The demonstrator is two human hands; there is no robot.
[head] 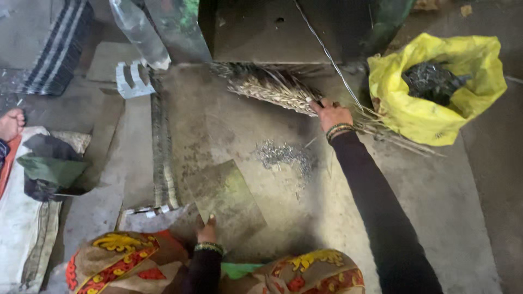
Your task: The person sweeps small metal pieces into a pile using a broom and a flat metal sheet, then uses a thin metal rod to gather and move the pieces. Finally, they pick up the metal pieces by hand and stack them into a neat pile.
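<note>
My right hand (331, 113) reaches far forward and grips a straw hand broom (272, 88) that lies flat on the grey floor, its bristle end pointing left. A small heap of shiny metal bits (283, 155) lies on the floor just below the broom. My left hand (207, 230) rests close to me on the near edge of a flat, greenish metal sheet (226, 197) that lies on the floor. Both wrists wear bangles, and both arms are in dark sleeves.
A yellow plastic bag (436, 81) holding dark metal scraps sits at the right. A dark metal box (261, 30) stands at the back. A clear bottle (139, 30) and a notched metal piece (132, 80) lie at the back left. Cloth and a bare foot (11, 124) are at the left.
</note>
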